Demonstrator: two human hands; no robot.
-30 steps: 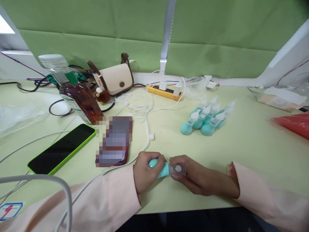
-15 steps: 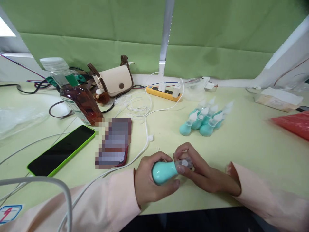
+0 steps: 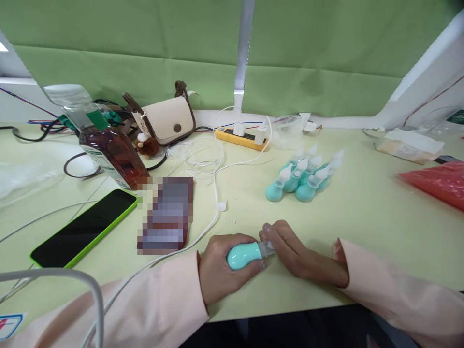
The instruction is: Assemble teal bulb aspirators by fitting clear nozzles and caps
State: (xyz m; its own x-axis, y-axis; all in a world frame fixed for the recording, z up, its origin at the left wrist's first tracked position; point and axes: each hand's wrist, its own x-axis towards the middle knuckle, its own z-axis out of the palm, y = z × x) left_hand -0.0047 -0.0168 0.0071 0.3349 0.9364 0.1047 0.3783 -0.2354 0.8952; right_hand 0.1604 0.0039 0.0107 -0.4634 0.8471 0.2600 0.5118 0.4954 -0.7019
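Note:
My left hand [image 3: 219, 270] is wrapped round a teal rubber bulb [image 3: 243, 256], which lies on its side just above the table. A clear nozzle [image 3: 266, 248] points right from the bulb's neck. The fingers of my right hand [image 3: 290, 249] are closed round the far end of that nozzle and hide its tip. Beyond my hands, several teal bulbs with clear pointed tips [image 3: 305, 192] stand in a cluster on the table.
At the left are a green-edged phone [image 3: 85, 227], a second phone [image 3: 168, 212], a bottle of dark liquid [image 3: 116, 154] and a cream bag [image 3: 168, 121]. White cable [image 3: 216, 193] runs from a yellow power strip [image 3: 241, 138]. A red plastic bag [image 3: 438, 183] lies right.
My right hand has turned, with its fingers now curled over the nozzle's end. The bulb stays in my left hand. The whole view has shifted slightly.

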